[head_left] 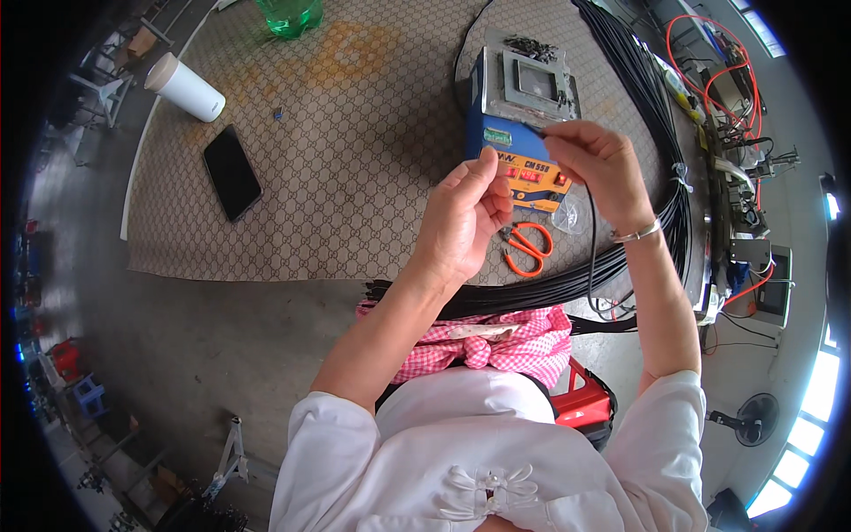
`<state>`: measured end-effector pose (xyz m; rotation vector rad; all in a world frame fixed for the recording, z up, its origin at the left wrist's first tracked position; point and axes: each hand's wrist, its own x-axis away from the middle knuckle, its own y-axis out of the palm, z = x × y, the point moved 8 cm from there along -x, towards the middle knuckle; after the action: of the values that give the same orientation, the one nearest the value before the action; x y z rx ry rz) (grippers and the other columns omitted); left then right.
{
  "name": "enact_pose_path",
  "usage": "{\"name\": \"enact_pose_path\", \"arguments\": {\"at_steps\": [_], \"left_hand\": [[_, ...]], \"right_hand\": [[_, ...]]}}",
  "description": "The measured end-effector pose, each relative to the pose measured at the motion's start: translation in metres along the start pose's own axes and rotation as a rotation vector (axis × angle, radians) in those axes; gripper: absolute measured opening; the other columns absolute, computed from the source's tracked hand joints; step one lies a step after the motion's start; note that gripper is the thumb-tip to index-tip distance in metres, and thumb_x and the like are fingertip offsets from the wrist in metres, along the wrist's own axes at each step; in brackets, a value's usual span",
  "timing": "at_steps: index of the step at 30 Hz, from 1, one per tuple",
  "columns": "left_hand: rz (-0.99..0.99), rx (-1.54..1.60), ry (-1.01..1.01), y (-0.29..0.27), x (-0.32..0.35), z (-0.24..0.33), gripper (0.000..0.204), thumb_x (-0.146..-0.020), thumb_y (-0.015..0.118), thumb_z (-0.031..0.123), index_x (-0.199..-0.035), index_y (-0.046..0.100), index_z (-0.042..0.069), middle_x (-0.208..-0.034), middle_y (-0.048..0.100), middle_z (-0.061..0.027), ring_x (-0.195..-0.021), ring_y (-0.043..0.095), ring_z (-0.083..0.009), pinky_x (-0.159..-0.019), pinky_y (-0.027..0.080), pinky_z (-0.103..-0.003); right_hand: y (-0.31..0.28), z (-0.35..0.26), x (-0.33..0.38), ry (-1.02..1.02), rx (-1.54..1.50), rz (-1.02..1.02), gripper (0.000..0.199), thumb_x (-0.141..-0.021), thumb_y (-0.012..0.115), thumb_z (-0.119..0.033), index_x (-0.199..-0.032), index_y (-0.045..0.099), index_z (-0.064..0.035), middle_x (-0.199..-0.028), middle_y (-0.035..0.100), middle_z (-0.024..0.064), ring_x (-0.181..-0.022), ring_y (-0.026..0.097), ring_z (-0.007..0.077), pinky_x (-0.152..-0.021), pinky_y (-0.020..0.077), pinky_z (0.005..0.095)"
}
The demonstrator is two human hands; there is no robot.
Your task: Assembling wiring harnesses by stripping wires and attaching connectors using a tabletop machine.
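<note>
My left hand (463, 217) is raised above the table with thumb and fingers pinched together; what it pinches is too small to tell. My right hand (596, 164) pinches the end of a thin black cable (592, 257), which hangs down from it toward the table edge. Both hands hover just in front of a blue and orange bench device (523, 133) with a metal top plate. Orange-handled scissors (527, 246) lie below the hands. A thick bundle of black cables (660, 133) curves around the device along the table's right side.
A patterned brown mat (355, 160) covers the table. On it lie a black phone (232, 171), a white cylindrical bottle (184, 86) and a green bottle (291, 16). Wiring and equipment with red wires (736, 97) stand at the right. Pink checked cloth (496, 341) lies on my lap.
</note>
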<state>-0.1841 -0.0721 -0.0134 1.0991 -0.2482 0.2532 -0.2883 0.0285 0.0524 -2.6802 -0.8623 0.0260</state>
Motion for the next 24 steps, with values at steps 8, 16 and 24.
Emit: {"name": "enact_pose_path", "arguments": {"at_steps": [8,16,24], "left_hand": [[-0.017,-0.019,-0.076,-0.027,0.002,-0.027,0.016,-0.088,0.053,0.024,-0.081,0.055,0.01,-0.071,0.053,0.002,-0.064,0.049,-0.0084,-0.063,0.042,-0.025],[0.005,-0.017,-0.118,-0.044,0.004,-0.038,0.016,-0.088,0.052,0.023,-0.08,0.055,0.01,-0.072,0.054,0.0018,-0.064,0.05,-0.0083,-0.064,0.042,-0.025],[0.042,-0.015,-0.133,-0.048,0.005,-0.04,0.016,-0.088,0.053,0.023,-0.08,0.055,0.01,-0.071,0.055,0.0017,-0.063,0.051,-0.008,-0.064,0.042,-0.025]], "right_hand": [[-0.036,-0.023,-0.037,-0.338,0.757,0.25,0.014,-0.074,0.061,-0.011,-0.085,0.064,-0.0035,-0.076,0.062,0.0108,-0.067,0.061,0.0252,-0.06,0.0469,0.0311],[-0.03,-0.009,-0.06,-0.341,1.092,0.204,0.012,-0.077,0.055,-0.013,-0.082,0.062,-0.0057,-0.086,0.06,0.0076,-0.081,0.058,0.0279,-0.071,0.0466,0.0369],[-0.03,0.001,-0.069,-0.29,1.167,0.165,0.012,-0.078,0.055,-0.014,-0.083,0.063,-0.0069,-0.087,0.059,0.0077,-0.083,0.058,0.028,-0.072,0.0466,0.0373]]}}
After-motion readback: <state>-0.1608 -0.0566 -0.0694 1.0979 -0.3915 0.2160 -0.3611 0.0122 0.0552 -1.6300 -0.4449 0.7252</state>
